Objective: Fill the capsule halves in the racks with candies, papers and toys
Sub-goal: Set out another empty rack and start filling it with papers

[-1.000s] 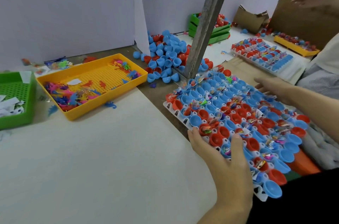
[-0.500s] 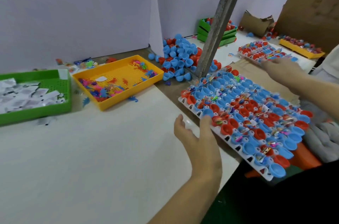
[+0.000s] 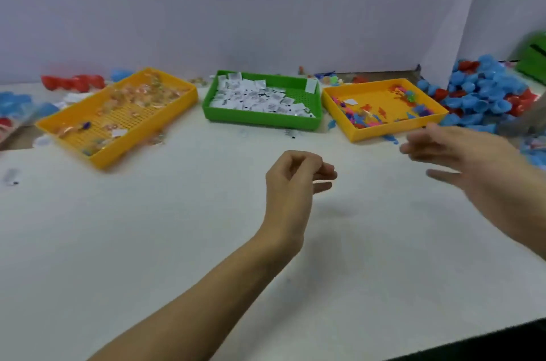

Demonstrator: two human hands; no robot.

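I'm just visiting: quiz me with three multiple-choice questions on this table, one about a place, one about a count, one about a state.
1. Where is the green tray?
A between the two yellow trays
B far left
C far right

2. How many yellow trays?
A one
B two
C three

3. What do the hands hold?
A a capsule
B a paper
C nothing

Answers:
A, the candy tray lies to its left and the toy tray to its right.
B, only those two are yellow.
C, left hand and right hand hang empty above the table.

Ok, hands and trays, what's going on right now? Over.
Left hand loosely curled, holding nothing; right hand open, above the table. Paper tray, toy tray, candy tray untouched. No rack in view. Nothing blocking.
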